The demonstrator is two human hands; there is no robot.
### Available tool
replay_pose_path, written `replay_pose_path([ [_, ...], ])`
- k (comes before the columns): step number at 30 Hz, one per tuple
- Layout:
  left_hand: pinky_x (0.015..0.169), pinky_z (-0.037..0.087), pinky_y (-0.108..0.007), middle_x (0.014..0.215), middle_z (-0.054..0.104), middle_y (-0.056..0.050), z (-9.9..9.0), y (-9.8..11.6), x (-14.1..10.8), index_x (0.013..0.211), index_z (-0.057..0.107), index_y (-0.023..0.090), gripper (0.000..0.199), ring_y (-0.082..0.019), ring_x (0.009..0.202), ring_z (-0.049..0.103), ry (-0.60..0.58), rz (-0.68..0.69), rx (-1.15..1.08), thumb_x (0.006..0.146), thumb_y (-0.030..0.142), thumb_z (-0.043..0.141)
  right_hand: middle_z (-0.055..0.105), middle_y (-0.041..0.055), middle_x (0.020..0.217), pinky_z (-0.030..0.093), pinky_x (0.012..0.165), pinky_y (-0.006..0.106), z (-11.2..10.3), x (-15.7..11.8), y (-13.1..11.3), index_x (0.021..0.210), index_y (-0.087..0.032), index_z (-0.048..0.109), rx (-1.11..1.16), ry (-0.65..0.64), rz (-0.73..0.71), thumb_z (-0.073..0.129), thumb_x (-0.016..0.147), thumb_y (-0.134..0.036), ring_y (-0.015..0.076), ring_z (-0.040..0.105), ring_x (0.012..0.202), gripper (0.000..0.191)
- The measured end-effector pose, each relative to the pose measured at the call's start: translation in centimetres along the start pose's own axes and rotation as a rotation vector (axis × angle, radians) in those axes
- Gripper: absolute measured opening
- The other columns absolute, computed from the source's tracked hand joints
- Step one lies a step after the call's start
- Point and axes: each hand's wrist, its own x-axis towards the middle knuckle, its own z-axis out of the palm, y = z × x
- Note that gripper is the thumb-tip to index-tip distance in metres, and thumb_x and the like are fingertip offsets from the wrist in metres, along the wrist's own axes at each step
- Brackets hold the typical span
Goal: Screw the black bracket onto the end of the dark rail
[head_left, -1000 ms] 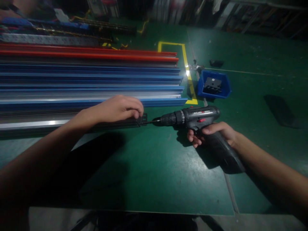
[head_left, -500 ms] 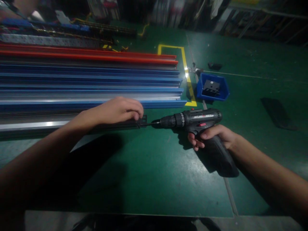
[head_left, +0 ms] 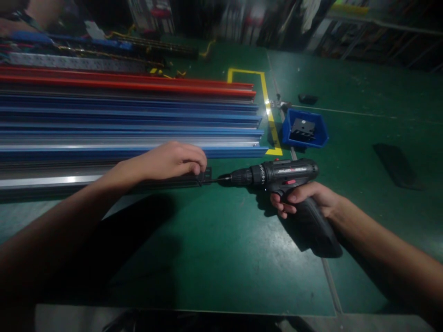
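My right hand (head_left: 304, 198) is wrapped around the grip of a black cordless drill (head_left: 290, 173), which lies level and points left. Its long thin bit (head_left: 218, 179) reaches a small black slotted bracket (head_left: 208, 173) at the end of a dark and silver metal profile (head_left: 51, 180). Over that end, my left hand (head_left: 176, 160) has its fingers curled down and pinched on the bracket. The exact spot where the bit meets the bracket is dark, and whether a screw is there I cannot make out.
Several blue profiles (head_left: 138, 121) and a red one (head_left: 138, 83) lie parallel behind. A blue bin (head_left: 289, 138) holding black plates stands right of the yellow tape outline (head_left: 268, 106). A dark flat object (head_left: 396, 163) lies far right. Another person's arm (head_left: 44, 14) shows top left.
The view has shifted slightly, so things sit a little lower in the picture. Both hands and the drill keep nearly the same places, with the bit still at the bracket.
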Motion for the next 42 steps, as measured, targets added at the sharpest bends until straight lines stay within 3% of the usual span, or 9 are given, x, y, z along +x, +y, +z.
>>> replay_pose_path([
  [24, 0.088, 0.048, -0.022, 0.104, 0.076, 0.0, -0.13, 0.23, 0.21, 0.095, 0.074, 0.023, 0.021, -0.013, 0.095, 0.071, -0.009, -0.002, -0.011, 0.101, 0.025, 0.054, 0.074, 0.0095, 0.094, 0.063, 0.082, 0.029, 0.14, -0.04, 0.03, 0.107, -0.003, 0.075, 0.007, 0.019, 0.007, 0.071, 0.085, -0.011, 0.0099, 0.068, 0.07, 0.024],
  [42, 0.088, 0.047, -0.023, 0.103, 0.075, 0.0, -0.06, 0.2, 0.34, 0.096, 0.074, 0.022, 0.02, -0.013, 0.094, 0.069, -0.022, -0.007, -0.059, 0.101, 0.022, 0.054, 0.074, 0.0136, 0.107, 0.06, 0.094, 0.033, -0.35, -0.15, 0.1, 0.116, -0.003, 0.073, -0.029, -0.025, 0.017, 0.073, 0.089, -0.022, 0.0159, 0.072, 0.087, 0.032],
])
